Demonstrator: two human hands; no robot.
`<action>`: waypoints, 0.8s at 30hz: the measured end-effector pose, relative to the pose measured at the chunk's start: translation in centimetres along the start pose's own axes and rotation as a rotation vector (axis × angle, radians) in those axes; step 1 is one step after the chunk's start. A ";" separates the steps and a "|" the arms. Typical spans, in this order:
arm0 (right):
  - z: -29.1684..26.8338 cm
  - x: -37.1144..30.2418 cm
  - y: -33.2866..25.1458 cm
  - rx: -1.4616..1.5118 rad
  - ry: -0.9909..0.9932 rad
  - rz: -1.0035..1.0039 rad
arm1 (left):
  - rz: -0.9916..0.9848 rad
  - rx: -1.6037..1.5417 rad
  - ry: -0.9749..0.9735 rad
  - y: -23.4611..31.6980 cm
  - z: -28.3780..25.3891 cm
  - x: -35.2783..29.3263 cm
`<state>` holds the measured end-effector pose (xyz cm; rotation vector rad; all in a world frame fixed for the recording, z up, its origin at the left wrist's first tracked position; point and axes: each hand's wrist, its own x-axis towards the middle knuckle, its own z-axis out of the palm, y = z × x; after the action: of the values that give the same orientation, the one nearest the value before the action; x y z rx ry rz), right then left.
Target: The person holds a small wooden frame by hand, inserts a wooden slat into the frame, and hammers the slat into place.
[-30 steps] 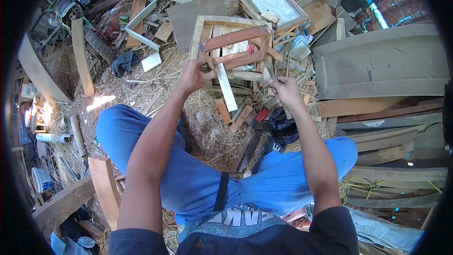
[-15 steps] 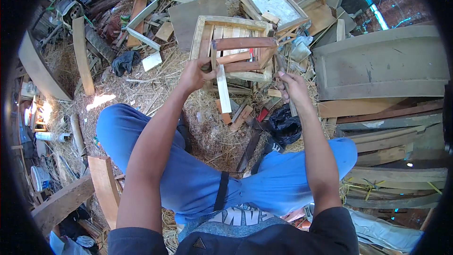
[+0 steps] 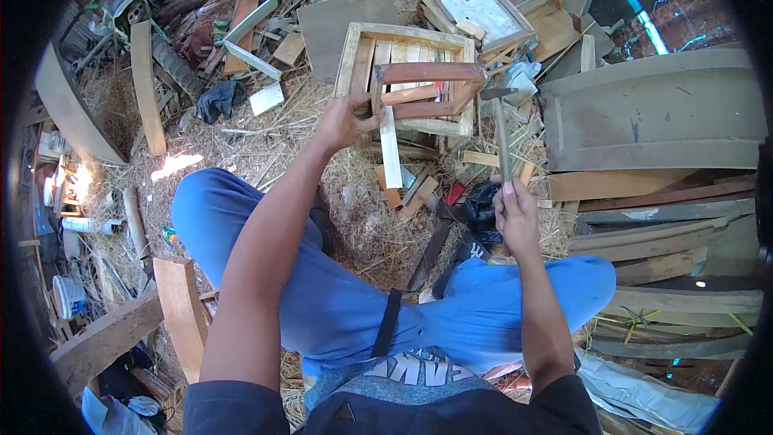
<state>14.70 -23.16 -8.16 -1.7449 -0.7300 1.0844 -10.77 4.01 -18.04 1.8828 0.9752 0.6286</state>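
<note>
Frame held over crate, L hand on it, hammer up in R

L hand (image 3: 345, 122) is closed on the L end of the small wood frame (image 3: 435, 72); R hand (image 3: 517, 213) grips the low end of the hammer (image 3: 504, 141) handle, shaft pointing up & away. Hammer head sits just beyond the frame's R end; can't tell if there's contact.

Edges/room: frame is over the pale crate (image 3: 411, 31), toward its near side, w/ the crate rim showing past it on L, far & R. Btwn the forearms there's a wide gap down to the blue trousers (image 3: 354, 298), w/ straw (image 3: 354, 217) on the floor there. R side is tighter: black bag (image 3: 481, 213) lies close by the R hand, & the big grey panel (image 3: 644, 113) has its L edge a bit R of the hammer. Planks (image 3: 652, 217) stack below that panel. Far side: framed sheet (image 3: 471, 4) & grey board (image 3: 350, 36) lie close behind the crate. More straw fills the stretch L of the L hand.

Frame looks: reddish-brown, open in the middle, long rails approx. parallel, short pieces at the ends, R end slanting. Pale strip (image 3: 390, 149) hangs from its near L corner by the L fingers; can't tell if pinched or fixed.
</note>
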 end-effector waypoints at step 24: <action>12.7 3.7 4.0 -0.122 -0.012 -0.161 | -0.030 -0.202 -0.062 1.3 -0.3 -0.6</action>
<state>4.95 -16.70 -15.44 -1.7498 -0.9444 0.9590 -10.80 3.27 -16.75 1.6968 0.8653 0.6235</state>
